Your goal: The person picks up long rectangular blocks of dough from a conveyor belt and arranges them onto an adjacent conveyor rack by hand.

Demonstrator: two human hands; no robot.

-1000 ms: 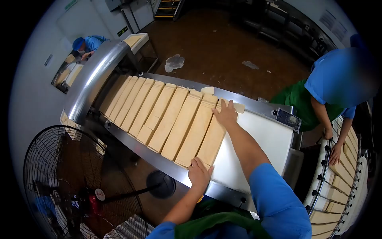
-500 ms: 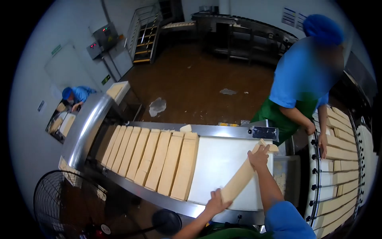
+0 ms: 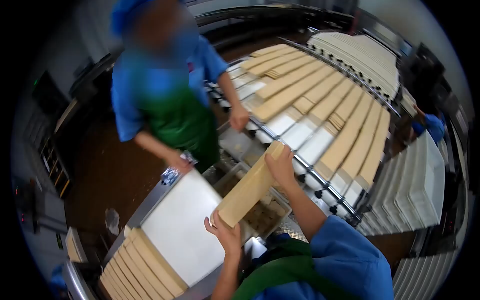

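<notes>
a: where is the long pale block (image 3: 248, 186)?

b: held aloft over an open bin (image 3: 281, 221), with the white belt (image 3: 185, 225) at eight o'clock and the laned conveyor (image 3: 281, 124) between one and two o'clock.

a: how is it supported?

b: left hand (image 3: 227, 235) grasping the block's seven-o'clock end; right hand (image 3: 281, 168) grasping its one-o'clock end.

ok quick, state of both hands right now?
Left hand: closed on the near end of a long beige slab.
Right hand: closed on the same slab's far end.
</notes>
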